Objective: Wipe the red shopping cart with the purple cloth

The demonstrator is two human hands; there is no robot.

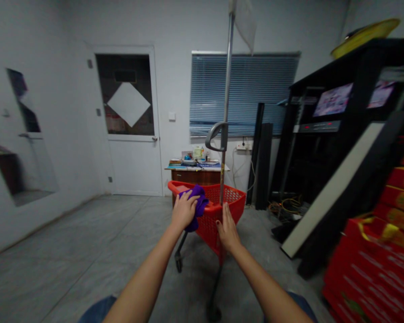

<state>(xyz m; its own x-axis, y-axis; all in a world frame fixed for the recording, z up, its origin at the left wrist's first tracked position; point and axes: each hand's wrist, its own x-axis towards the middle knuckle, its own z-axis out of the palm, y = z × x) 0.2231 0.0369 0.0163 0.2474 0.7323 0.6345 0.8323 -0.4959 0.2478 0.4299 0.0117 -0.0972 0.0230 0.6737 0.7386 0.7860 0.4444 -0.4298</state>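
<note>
My left hand [184,211] grips a purple cloth [198,207] against the rim of a red plastic shopping cart basket [218,229], and the cloth hangs partly over the rim. My right hand [228,229] rests flat on the basket's near corner with its fingers pointing up, holding nothing. A metal pole [227,76] rises from the basket and carries a grey curved handle [217,137]. Below the basket, dark cart legs and a wheel [179,262] stand on the floor.
A wooden desk [195,176] with assorted items stands behind the cart, beneath a window with blue blinds [244,92]. On the right are black leaning panels [263,166], a large black machine [336,121], cables and stacked red cartons [366,269]. A white door [129,125] is at the back.
</note>
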